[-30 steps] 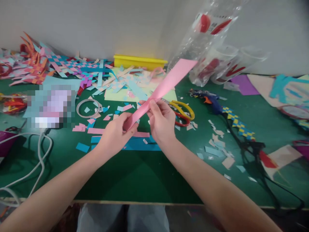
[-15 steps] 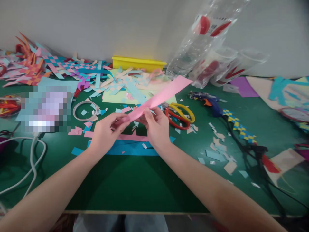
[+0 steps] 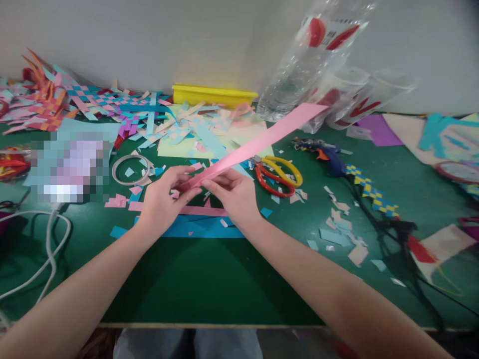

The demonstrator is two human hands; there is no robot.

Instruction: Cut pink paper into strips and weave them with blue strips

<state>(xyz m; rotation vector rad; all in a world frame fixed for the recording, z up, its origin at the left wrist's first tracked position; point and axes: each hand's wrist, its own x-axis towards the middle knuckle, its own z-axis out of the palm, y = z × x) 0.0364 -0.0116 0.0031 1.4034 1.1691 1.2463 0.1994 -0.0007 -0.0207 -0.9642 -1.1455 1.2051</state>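
A long pink paper strip (image 3: 262, 142) slants up to the right over the green table (image 3: 198, 279). My left hand (image 3: 162, 202) pinches its near end, fingers closed on the paper. My right hand (image 3: 234, 197) grips the same strip just beside the left, thumb on top. Below both hands lie flat blue strips (image 3: 202, 228) and a pink strip (image 3: 204, 211). Red and yellow scissors (image 3: 277, 174) rest just right of my right hand.
Woven paper pieces and scraps (image 3: 123, 107) cover the back left. A yellow tray (image 3: 213, 94) stands at the wall, clear plastic bottles (image 3: 322, 65) beside it. A tape ring (image 3: 130, 169), a white cable (image 3: 45, 249) and a glue gun (image 3: 325, 154) with its black cord lie around.
Both hands have lowered the pink strip toward the table and brought it flatter. My right hand slid down along the strip toward the left hand.
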